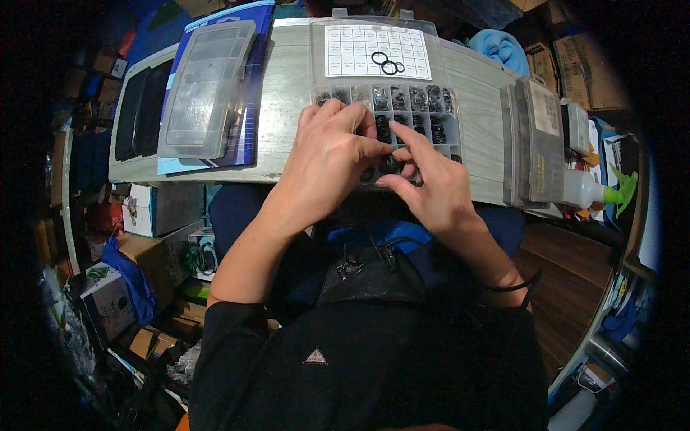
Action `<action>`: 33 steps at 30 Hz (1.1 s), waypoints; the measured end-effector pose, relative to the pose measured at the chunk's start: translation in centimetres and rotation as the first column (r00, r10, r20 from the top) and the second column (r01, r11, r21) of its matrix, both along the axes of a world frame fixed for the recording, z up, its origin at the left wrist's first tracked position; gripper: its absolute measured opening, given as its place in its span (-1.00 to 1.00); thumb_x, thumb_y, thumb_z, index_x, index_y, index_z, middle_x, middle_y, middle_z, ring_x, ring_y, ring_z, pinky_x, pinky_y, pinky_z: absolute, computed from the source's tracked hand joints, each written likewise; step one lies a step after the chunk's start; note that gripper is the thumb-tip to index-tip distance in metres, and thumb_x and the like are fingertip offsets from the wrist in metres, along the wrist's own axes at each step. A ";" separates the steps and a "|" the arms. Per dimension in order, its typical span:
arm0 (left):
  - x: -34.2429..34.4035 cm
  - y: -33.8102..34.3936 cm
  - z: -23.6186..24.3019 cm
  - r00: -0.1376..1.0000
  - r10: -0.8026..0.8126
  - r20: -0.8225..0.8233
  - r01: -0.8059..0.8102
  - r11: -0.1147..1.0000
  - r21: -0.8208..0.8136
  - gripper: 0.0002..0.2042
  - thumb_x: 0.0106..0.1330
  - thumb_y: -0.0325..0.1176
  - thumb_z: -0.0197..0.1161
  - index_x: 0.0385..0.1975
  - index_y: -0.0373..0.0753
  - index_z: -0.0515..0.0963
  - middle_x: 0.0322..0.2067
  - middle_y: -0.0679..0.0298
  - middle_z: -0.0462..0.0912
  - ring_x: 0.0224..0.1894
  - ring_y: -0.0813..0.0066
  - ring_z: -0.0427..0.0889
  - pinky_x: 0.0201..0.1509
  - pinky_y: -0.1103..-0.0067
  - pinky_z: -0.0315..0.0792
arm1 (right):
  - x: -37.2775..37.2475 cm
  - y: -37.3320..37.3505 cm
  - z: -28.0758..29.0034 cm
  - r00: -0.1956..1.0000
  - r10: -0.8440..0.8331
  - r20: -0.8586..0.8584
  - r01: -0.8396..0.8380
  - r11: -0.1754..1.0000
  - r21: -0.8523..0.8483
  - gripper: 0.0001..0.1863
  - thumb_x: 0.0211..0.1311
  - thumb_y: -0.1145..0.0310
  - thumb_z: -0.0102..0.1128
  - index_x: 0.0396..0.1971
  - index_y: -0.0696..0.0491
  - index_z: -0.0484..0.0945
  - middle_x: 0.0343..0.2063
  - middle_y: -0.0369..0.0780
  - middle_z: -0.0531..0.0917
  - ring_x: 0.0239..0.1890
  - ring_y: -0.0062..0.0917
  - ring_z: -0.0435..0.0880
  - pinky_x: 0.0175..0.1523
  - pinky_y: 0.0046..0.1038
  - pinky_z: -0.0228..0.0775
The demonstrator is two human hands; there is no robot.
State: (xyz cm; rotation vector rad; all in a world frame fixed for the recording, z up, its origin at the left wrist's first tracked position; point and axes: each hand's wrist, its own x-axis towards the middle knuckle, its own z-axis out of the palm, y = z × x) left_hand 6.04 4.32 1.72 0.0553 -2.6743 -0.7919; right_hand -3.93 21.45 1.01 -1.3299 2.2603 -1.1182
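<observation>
A clear plastic compartment box (456, 128) stands on the table, its hinged lid (440, 50) folded back. Black rubber O-rings (434, 98) fill several of its compartments. My left hand (327, 154) reaches over the left side of the box with bent fingers, its index fingertip at a small bunch of black rings (390, 164). My right hand (435, 176) comes from the other side, thumb and fingers curled around that bunch. What my left fingertips pinch is partly hidden. On the lid's printed chart card (345, 57) lie loose black O-rings (389, 68) of different sizes.
Left on the pale wood-look table (280, 79), a closed clear case (205, 90) rests on a blue booklet (251, 129), beside dark flat panels (140, 111). At right stand more plastic cases (537, 140) and a spray bottle (583, 188). Boxes (147, 208) crowd the floor.
</observation>
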 end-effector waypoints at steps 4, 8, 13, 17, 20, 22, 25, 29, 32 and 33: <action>-0.2 -0.1 -0.2 1.000 -0.009 -0.004 0.009 1.000 -0.014 -0.74 -0.04 -0.47 0.39 -0.30 -0.06 0.79 -0.37 0.35 0.54 -0.22 0.32 0.47 -0.06 0.40 0.28 | -0.3 0.1 -0.1 0.990 0.048 -0.135 -0.049 0.999 -0.001 -0.39 -0.07 0.36 0.58 0.02 0.10 0.51 -0.23 -0.17 0.68 -0.39 -0.46 0.60 -0.25 -0.49 0.52; -0.1 -0.4 -0.4 1.000 -0.027 0.011 0.027 1.000 -0.002 -0.73 -0.03 -0.47 0.38 -0.29 -0.04 0.79 -0.38 0.35 0.53 -0.22 0.32 0.47 -0.08 0.40 0.28 | -0.8 0.1 -0.2 0.971 0.127 -0.202 -0.148 0.985 -0.093 -0.55 -0.08 0.37 0.58 -0.17 0.14 0.57 -0.26 -0.16 0.68 -0.34 -0.41 0.64 -0.22 -0.45 0.51; -0.2 -0.5 -0.6 0.999 -0.040 0.025 0.039 0.999 0.025 -0.77 0.01 -0.46 0.37 -0.30 -0.07 0.79 -0.37 0.34 0.55 -0.21 0.30 0.47 -0.05 0.38 0.28 | -0.9 0.0 -0.2 0.966 0.135 -0.220 -0.175 0.969 -0.172 -0.62 -0.10 0.44 0.56 -0.24 0.19 0.62 -0.29 -0.12 0.68 -0.27 -0.33 0.68 -0.22 -0.42 0.52; -0.1 -0.4 -0.5 0.998 -0.040 0.041 0.039 0.999 0.022 -0.81 0.06 -0.46 0.36 -0.31 -0.11 0.78 -0.36 0.31 0.56 -0.19 0.29 0.48 -0.02 0.38 0.29 | -0.5 0.6 0.0 0.985 0.108 -0.132 -0.128 0.979 -0.156 -0.65 -0.06 0.52 0.50 -0.21 0.21 0.64 -0.28 -0.10 0.69 -0.25 -0.32 0.68 -0.22 -0.43 0.52; -0.3 -0.2 -0.4 0.999 -0.036 0.015 0.036 0.999 -0.003 -0.73 0.01 -0.50 0.37 -0.28 -0.02 0.79 -0.40 0.37 0.56 -0.25 0.32 0.50 -0.08 0.42 0.30 | -0.5 0.6 -0.1 0.985 0.091 -0.149 -0.118 0.976 -0.182 -0.69 -0.04 0.56 0.47 -0.22 0.22 0.66 -0.31 -0.10 0.67 -0.28 -0.35 0.67 -0.22 -0.45 0.50; -0.2 -0.1 -0.2 0.996 -0.051 0.069 0.051 0.999 0.000 -0.78 0.07 -0.49 0.35 -0.28 -0.11 0.77 -0.36 0.31 0.56 -0.20 0.29 0.50 -0.03 0.39 0.29 | -0.5 0.7 -0.2 0.984 0.065 -0.165 -0.096 0.978 -0.184 -0.71 -0.04 0.56 0.47 -0.24 0.21 0.68 -0.34 -0.13 0.65 -0.32 -0.37 0.65 -0.24 -0.45 0.49; 0.0 -0.1 0.2 0.993 -0.064 0.103 0.066 0.998 -0.017 -0.79 0.09 -0.49 0.33 -0.26 -0.16 0.76 -0.32 0.27 0.57 -0.17 0.26 0.49 0.01 0.37 0.29 | -0.7 0.7 -0.1 0.983 0.043 -0.180 -0.070 0.987 -0.147 -0.72 -0.03 0.56 0.46 -0.24 0.18 0.70 -0.36 -0.16 0.60 -0.36 -0.39 0.61 -0.27 -0.46 0.46; 0.1 -0.2 0.5 0.990 -0.072 0.125 0.074 0.997 -0.011 -0.76 0.08 -0.53 0.29 -0.24 -0.17 0.75 -0.30 0.26 0.57 -0.16 0.25 0.48 0.03 0.36 0.29 | -1.0 1.1 0.5 0.984 0.034 -0.176 -0.051 0.994 -0.097 -0.73 0.00 0.53 0.45 -0.22 0.13 0.71 -0.33 -0.20 0.55 -0.39 -0.44 0.54 -0.31 -0.49 0.40; 0.2 -0.3 0.9 0.993 -0.061 0.102 0.061 0.998 0.005 -0.78 0.06 -0.54 0.28 -0.28 -0.20 0.73 -0.29 0.24 0.54 -0.14 0.22 0.47 0.05 0.34 0.28 | -1.4 1.3 0.9 0.975 0.033 -0.220 -0.049 0.996 -0.069 -0.74 0.02 0.52 0.43 -0.22 0.10 0.72 -0.27 -0.21 0.53 -0.39 -0.47 0.49 -0.31 -0.50 0.36; 0.2 -0.3 1.0 0.995 -0.060 0.085 0.062 0.998 -0.020 -0.80 0.06 -0.51 0.29 -0.30 -0.21 0.73 -0.29 0.23 0.53 -0.14 0.22 0.46 0.06 0.33 0.28 | -1.6 1.4 1.0 0.969 0.043 -0.243 -0.060 0.996 -0.063 -0.74 0.01 0.51 0.43 -0.22 0.09 0.72 -0.25 -0.21 0.52 -0.39 -0.48 0.48 -0.31 -0.50 0.34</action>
